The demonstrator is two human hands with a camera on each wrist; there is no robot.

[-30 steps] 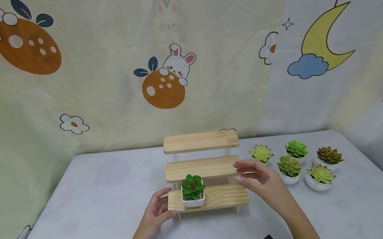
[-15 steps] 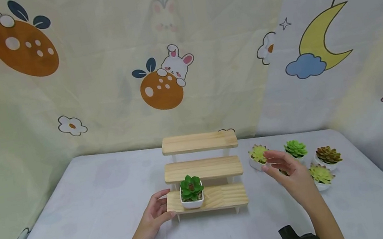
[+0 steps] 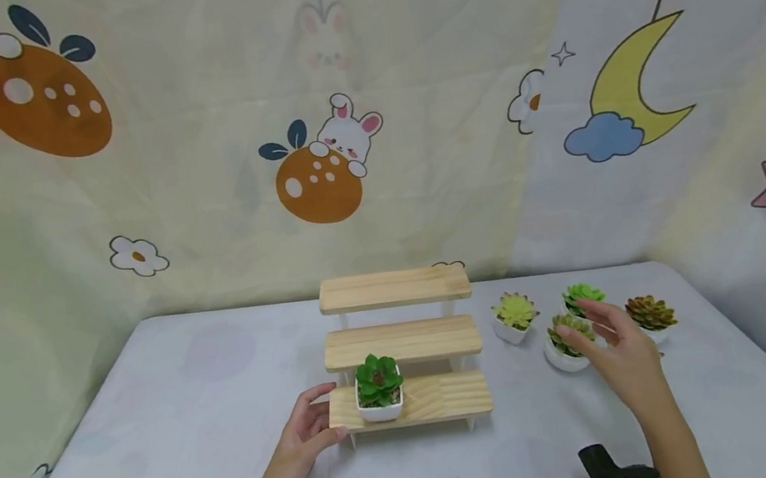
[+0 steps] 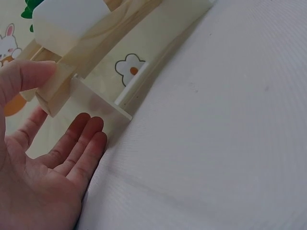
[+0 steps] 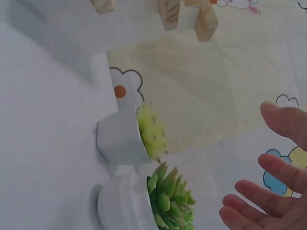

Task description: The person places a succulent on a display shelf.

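Note:
A three-tier wooden display stand (image 3: 447, 395) stands mid-table, with a dark green potted succulent (image 3: 378, 383) in a white square pot on its lowest board. My left hand (image 3: 302, 434) holds the left end of that board. In the left wrist view the thumb (image 4: 41, 74) presses the board end, while the lower fingers spread beside the stand's leg. To the right, my right hand (image 3: 627, 359) hovers over the small pots with its fingers apart, holding nothing. Nearest its fingertips is a pale green succulent (image 3: 566, 356) in a round white pot.
A yellow-green succulent (image 3: 513, 312) in an angular pot sits right of the stand. Beyond my right hand are a bright green succulent (image 3: 581, 295) and a brownish one (image 3: 650, 314). Another pot is almost wholly hidden by that hand. A printed cloth (image 3: 197, 219) hangs behind the table.
My right hand has left the stand's right side and moved right, over the group of pots. The left hand stays at the board's left end. The view has shifted slightly.

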